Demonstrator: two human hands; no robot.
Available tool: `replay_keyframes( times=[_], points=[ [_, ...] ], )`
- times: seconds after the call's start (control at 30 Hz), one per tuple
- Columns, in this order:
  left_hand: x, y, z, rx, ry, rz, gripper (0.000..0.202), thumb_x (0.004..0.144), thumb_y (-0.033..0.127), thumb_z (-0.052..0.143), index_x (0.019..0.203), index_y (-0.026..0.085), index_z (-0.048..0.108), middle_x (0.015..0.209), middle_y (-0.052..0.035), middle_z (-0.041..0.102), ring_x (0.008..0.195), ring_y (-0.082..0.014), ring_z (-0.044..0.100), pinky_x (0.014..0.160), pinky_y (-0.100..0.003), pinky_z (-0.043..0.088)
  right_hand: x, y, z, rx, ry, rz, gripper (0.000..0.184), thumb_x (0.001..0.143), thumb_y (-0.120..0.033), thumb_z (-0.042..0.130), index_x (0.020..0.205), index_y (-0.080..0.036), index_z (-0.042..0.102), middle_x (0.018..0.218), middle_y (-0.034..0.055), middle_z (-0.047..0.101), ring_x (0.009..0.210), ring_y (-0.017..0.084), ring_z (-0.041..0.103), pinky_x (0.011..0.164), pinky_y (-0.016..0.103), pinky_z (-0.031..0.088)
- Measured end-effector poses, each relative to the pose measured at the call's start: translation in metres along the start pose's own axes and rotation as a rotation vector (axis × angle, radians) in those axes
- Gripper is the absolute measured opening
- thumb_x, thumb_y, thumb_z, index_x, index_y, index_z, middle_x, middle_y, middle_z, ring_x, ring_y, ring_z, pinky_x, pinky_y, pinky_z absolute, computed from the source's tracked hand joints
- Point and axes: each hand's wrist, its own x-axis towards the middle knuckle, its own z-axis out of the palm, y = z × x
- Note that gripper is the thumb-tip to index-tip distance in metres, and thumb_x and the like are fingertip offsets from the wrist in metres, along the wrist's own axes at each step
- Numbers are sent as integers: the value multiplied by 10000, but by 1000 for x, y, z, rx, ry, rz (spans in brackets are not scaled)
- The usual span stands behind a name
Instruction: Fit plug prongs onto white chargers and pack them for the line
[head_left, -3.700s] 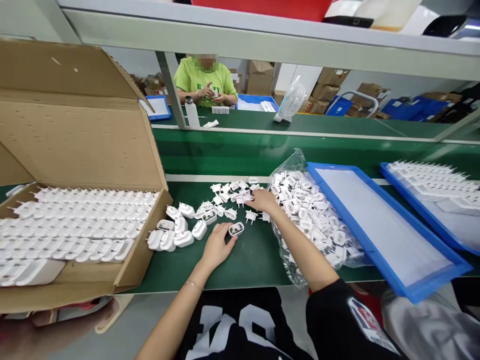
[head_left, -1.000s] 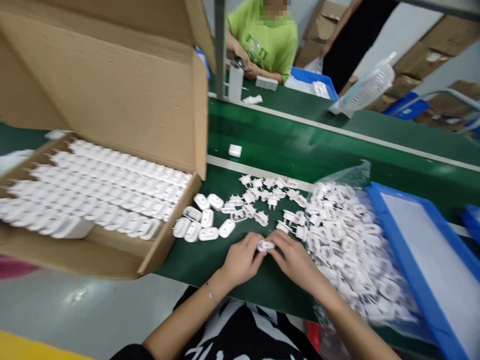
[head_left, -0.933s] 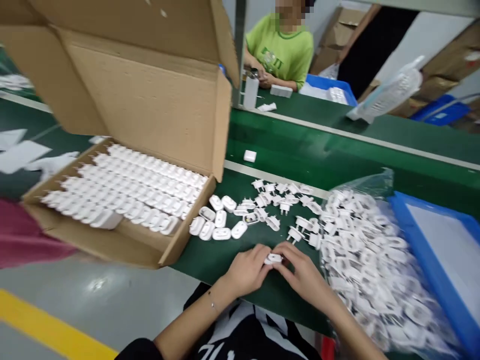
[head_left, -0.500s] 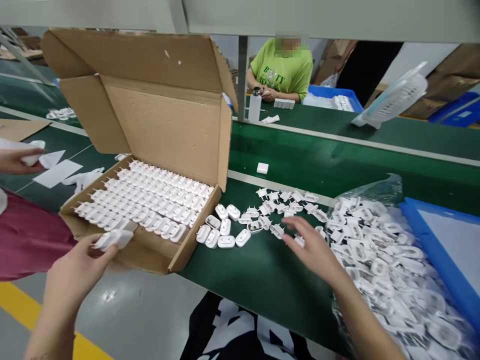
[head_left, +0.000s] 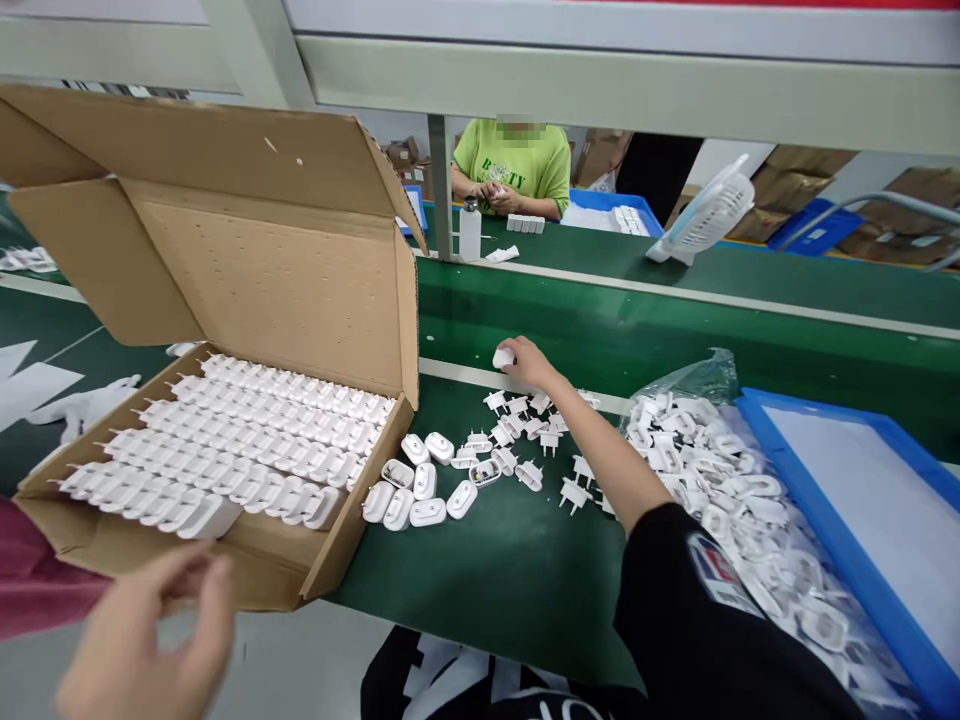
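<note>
My left hand (head_left: pixel 154 635), blurred, is in front of the cardboard box (head_left: pixel 319 575) with its thumb and fingers apart and nothing visible in them. Rows of white plug chargers (head_left: pixel 292 455) fill most of that box, pins pointing left; one charger (head_left: pixel 210 515) sits at the near end of a row. Reaching forward, my right hand (head_left: pixel 531 365) grips a small white charger block (head_left: pixel 503 357) at the belt's near edge. Below it lie loose white plug housings (head_left: pixel 529 475) with pins. Rounded white chargers (head_left: pixel 427 512) lie beside the box, one (head_left: pixel 484 472) with its inside showing.
A clear bag of white housings (head_left: pixel 712 480) and a blue tray (head_left: pixel 862 425) stand at the right. Across the green belt (head_left: pixel 600 320) are a person in a green shirt (head_left: pixel 517 165), a bottle (head_left: pixel 470 232) and a white fan (head_left: pixel 705 210). A maroon sleeve (head_left: pixel 41 575) shows at left.
My left hand has let go of the charger, now in the box, and drawn back toward me. My right hand has reached forward and taken the white block. The view has shifted right.
</note>
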Motion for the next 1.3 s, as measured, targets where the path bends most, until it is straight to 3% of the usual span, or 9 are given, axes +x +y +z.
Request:
replay_keyframes(
  times=[0.1, 0.2, 0.3, 0.5, 0.7, 0.77, 0.93, 1.07, 1.3],
  points=[
    [-45, 55, 36, -247, -336, 237, 194, 853, 259, 521, 1042, 259, 561, 961, -62, 618, 760, -196, 601, 637, -316, 519, -65, -23, -9, -8, -114, -206, 399, 721, -38, 600, 1092, -183, 572, 1126, 81, 549, 1075, 257, 474, 948, 384, 387],
    [-77, 93, 88, -395, -737, 215, 301, 879, 247, 485, 1178, 242, 455, 1164, -112, 564, 615, -121, 563, 578, -279, 523, -150, -51, 6, -68, -246, -405, 423, 711, 36, 504, 1062, -193, 560, 1097, 85, 561, 1030, 256, 474, 886, 399, 413],
    [-96, 107, 134, -405, -850, 168, 398, 842, 221, 498, 1217, 228, 366, 1331, -149, 451, 573, -103, 544, 562, -305, 522, -208, -64, 27, -33, -324, -372, 443, 747, 14, 480, 1135, -198, 517, 1135, 106, 549, 1034, 267, 488, 844, 414, 433],
    [-109, 107, 166, -360, -865, 181, 547, 791, 212, 554, 1280, 228, 309, 1373, -119, 445, 806, -190, 648, 615, -316, 535, -194, -28, 23, 110, -169, -98, 326, 873, -116, 436, 1182, -218, 457, 1180, 91, 541, 1071, 235, 485, 895, 401, 413],
    [-105, 119, 172, -346, -901, 219, 516, 811, 219, 568, 1284, 217, 361, 1125, -76, 627, 862, -217, 657, 711, -337, 540, -159, -4, 35, -153, -283, -233, 308, 887, -192, 508, 1192, -219, 539, 1160, 95, 551, 1060, 259, 466, 867, 420, 369],
    [-106, 121, 174, -344, -872, 224, 432, 824, 211, 542, 1234, 207, 406, 1059, -68, 641, 929, -226, 648, 743, -337, 541, -159, -4, 41, -136, -263, -229, 218, 880, -244, 554, 1095, -210, 569, 1099, 85, 556, 1029, 251, 473, 859, 406, 365],
    [-111, 121, 181, -270, -721, 330, 511, 805, 269, 575, 1272, 183, 387, 1306, -143, 491, 1147, -301, 541, 775, -377, 552, -172, -8, 39, 161, -173, -83, 32, 876, -191, 493, 878, -204, 464, 885, 15, 568, 800, 174, 532, 710, 294, 398],
    [-118, 116, 186, -320, -644, 368, 440, 861, 259, 529, 1267, 167, 387, 1224, -150, 531, 1108, -304, 546, 853, -440, 524, -194, -20, 29, 315, -102, 48, 130, 872, -220, 501, 991, -225, 448, 879, -1, 556, 756, 162, 550, 663, 271, 414],
    [-127, 106, 182, -586, -676, 116, 497, 880, 149, 464, 1338, 207, 280, 1224, -104, 571, 1139, -210, 555, 958, -382, 482, -220, -44, 34, 379, -66, -81, 90, 904, -208, 525, 976, -228, 575, 996, 52, 584, 958, 200, 567, 843, 333, 447]
  ],
)
